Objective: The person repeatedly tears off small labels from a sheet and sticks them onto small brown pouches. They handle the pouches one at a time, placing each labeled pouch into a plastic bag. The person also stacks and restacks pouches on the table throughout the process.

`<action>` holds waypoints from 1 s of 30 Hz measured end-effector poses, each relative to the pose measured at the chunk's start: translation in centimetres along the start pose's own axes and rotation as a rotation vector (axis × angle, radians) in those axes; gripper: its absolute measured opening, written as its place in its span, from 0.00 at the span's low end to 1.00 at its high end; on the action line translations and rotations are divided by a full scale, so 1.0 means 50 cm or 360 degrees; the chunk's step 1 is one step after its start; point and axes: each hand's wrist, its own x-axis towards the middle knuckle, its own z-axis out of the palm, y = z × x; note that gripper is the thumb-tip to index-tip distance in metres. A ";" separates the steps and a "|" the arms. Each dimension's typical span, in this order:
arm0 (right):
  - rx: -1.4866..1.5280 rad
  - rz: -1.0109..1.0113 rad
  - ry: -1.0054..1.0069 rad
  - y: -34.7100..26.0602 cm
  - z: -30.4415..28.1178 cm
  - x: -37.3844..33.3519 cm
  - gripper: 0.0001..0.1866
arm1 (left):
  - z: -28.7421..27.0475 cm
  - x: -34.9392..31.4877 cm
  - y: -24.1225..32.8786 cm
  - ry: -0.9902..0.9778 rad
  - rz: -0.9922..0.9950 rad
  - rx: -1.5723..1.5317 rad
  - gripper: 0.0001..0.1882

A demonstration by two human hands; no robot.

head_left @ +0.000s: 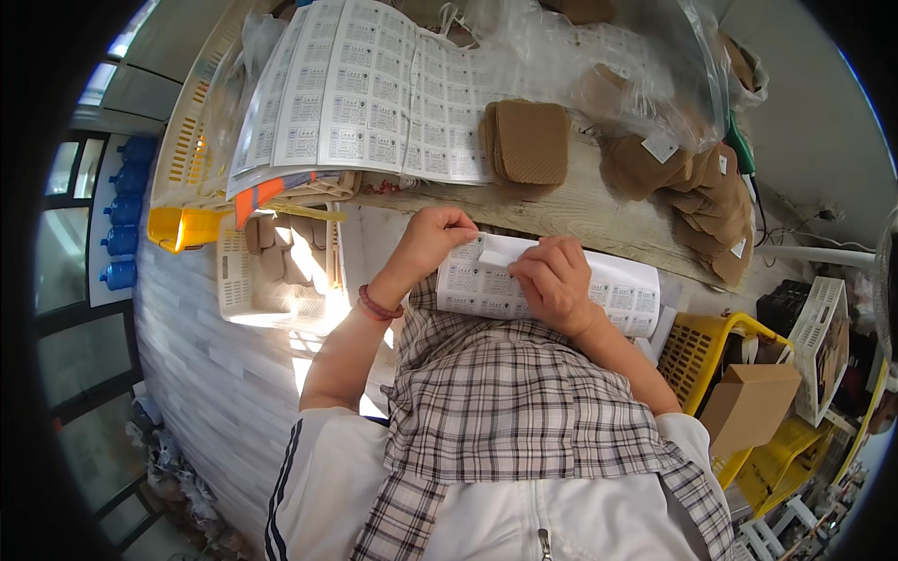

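A white sheet of printed labels [613,297] lies across my lap, over a checked apron. My left hand [432,245] pinches its upper left corner between thumb and fingertips. My right hand [558,283] rests over the middle of the sheet, its fingers closed on a curled white strip [505,250] along the upper edge. Whether that strip is a peeled label row or backing paper, I cannot tell. Just beyond, on the wooden table [449,208], stands a small stack of brown textured pads [531,143] with rounded corners. More label sheets [369,98] are spread to its left.
Brown pads with white tags [697,201] lie heaped at the table's right, under clear plastic bags [636,70]. A cream basket [245,280] of brown pads sits on the floor at left. A yellow crate [690,351] and a cardboard box [751,404] stand at my right.
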 end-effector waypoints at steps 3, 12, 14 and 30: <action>0.0278 0.0251 0.0192 0.018 -0.022 0.015 0.10 | 0.005 0.015 0.022 0.0081 -0.0045 0.0202 0.05; 0.0956 0.1339 0.0041 0.261 -0.040 0.145 0.03 | 0.054 0.075 0.133 0.0606 0.1278 0.1188 0.15; 0.0876 0.1365 -0.0105 0.284 -0.015 0.174 0.03 | 0.064 0.112 0.118 0.0556 0.1271 0.1272 0.16; 0.0694 0.1435 -0.0208 0.344 0.047 0.156 0.05 | 0.067 0.147 0.087 0.0450 0.1253 0.1309 0.16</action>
